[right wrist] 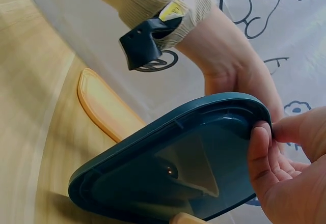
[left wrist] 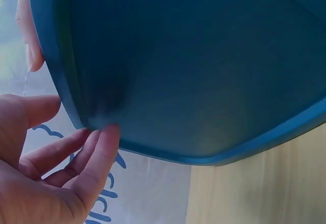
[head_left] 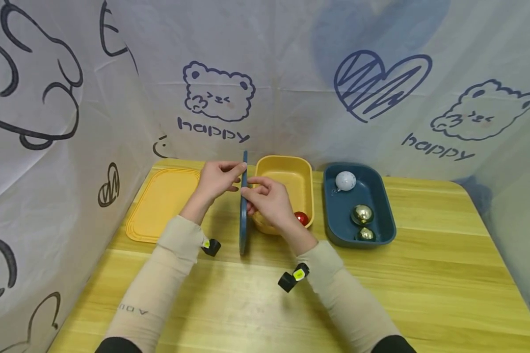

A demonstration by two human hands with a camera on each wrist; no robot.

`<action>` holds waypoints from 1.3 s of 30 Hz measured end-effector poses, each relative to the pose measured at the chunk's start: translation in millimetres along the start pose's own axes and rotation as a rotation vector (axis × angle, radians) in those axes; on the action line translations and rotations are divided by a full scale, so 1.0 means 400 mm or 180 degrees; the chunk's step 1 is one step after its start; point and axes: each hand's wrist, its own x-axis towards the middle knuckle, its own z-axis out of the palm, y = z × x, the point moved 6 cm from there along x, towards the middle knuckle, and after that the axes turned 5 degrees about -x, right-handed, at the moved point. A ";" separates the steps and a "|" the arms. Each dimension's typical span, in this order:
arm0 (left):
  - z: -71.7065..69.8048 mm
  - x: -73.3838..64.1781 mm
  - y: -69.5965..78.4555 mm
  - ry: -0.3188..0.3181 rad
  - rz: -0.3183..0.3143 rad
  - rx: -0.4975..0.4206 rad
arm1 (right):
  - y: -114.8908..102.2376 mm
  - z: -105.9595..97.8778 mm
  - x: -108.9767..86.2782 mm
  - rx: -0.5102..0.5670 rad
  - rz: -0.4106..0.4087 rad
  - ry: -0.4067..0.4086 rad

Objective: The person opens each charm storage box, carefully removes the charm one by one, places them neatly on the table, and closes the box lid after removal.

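A dark blue lid [head_left: 243, 225] stands on edge above the table, seen nearly edge-on in the head view. My left hand [head_left: 216, 179] pinches its rim near the far end, thumb on one side and fingertips on the broad face in the left wrist view. From the other side, my right hand [head_left: 271, 201] grips the same rim between thumb and curled fingers. The lid's recessed face [right wrist: 204, 158] shows in the right wrist view. Right beside the lid is a yellow box [head_left: 309, 196] with a red ball [head_left: 301, 218] inside, partly hidden by my right hand.
A blue box [head_left: 344, 233] to the right holds a white ball [head_left: 345, 181] and two shiny gold balls [head_left: 362, 214]. At the left a yellow lid [head_left: 168, 203] lies flat on the wooden table [head_left: 441, 255]. A printed cloth [head_left: 291, 108] hangs behind and at the sides.
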 end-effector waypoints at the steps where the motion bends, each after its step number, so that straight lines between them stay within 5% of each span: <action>1: -0.002 0.000 0.001 -0.0002 -0.0008 0.0026 | -0.001 0.005 0.000 0.0015 -0.0016 -0.0020; 21: -0.046 -0.016 -0.004 0.0086 -0.0141 -0.0088 | -0.003 0.048 -0.001 0.0160 -0.0084 -0.0194; 31: -0.108 -0.029 -0.034 0.0196 -0.0240 0.0017 | 0.023 0.039 -0.020 -0.0037 0.0115 -0.0167; 39: -0.162 -0.047 -0.059 0.0265 -0.0315 0.0139 | 0.065 0.054 -0.052 -0.0036 0.0138 -0.0439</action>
